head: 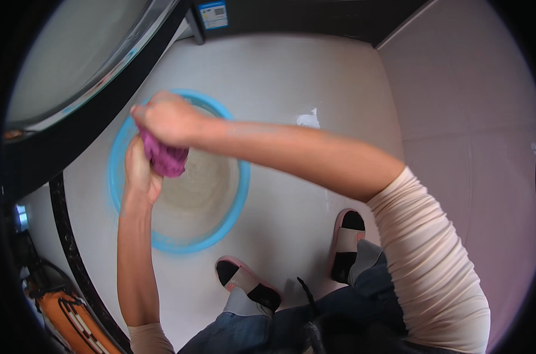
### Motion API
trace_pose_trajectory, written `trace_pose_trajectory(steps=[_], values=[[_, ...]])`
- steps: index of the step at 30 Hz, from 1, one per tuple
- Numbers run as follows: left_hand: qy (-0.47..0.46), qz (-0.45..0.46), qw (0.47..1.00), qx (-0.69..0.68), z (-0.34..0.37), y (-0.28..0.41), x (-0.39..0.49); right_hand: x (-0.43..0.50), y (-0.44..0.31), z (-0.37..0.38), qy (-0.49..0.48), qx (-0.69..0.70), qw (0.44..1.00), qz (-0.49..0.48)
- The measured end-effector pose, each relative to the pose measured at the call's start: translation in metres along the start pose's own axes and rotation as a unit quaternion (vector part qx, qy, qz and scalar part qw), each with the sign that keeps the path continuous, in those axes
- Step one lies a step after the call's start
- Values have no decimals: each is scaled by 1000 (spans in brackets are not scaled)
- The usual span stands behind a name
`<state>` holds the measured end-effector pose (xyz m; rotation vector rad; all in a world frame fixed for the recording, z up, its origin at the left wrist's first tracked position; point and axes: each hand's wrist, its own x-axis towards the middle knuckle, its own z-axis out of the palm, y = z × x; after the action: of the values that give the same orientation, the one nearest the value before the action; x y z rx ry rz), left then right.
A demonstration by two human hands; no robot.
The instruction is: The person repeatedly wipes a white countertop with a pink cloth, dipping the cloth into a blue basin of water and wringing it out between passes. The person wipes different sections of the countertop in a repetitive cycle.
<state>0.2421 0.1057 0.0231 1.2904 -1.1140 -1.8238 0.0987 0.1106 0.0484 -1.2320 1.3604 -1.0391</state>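
Note:
A wet-looking purple cloth (167, 159) is bunched between my two hands above a blue-rimmed basin (223, 228). My left hand (139, 168) grips its lower part from the left. My right hand (168, 117) is closed around the upper end, above the left hand, and partly hides the cloth. Cloudy water (201, 186) fills the bottom of the basin, which stands on the pale floor. Both forearms are bare, with the sleeves pushed up.
A dark-framed glass front (86, 57) curves along the upper left. My slippered feet (250, 281) stand close to the basin's near side. An orange bag (73, 318) lies beyond a black floor strip (73, 239). A tiled wall (463, 110) rises at right; a wet patch (309, 118) glints on the floor.

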Motion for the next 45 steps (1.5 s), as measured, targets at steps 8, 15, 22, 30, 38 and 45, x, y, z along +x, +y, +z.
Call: trace_pose_trajectory(steps=[8, 15, 22, 30, 38, 45], values=[[-27, 94, 702, 705, -47, -9, 9, 8, 0, -43, -55, 164, 970, 170], [-109, 166, 965, 169, 34, 6, -11, -7, 10, -67, -140, 164, 966, 143], [-106, 180, 972, 108, 59, 42, -4, -39, -8, -112, -134, -45, 989, -45], [-230, 105, 956, 150, 62, 81, 7, -55, -15, -198, -93, 92, 991, 38], [-370, -49, 927, -29, 107, 95, 1, -89, -43, -204, -54, 211, 976, -26], [-360, 66, 920, 139, 160, 113, -8, -106, -45, -267, -58, 148, 979, -131]])
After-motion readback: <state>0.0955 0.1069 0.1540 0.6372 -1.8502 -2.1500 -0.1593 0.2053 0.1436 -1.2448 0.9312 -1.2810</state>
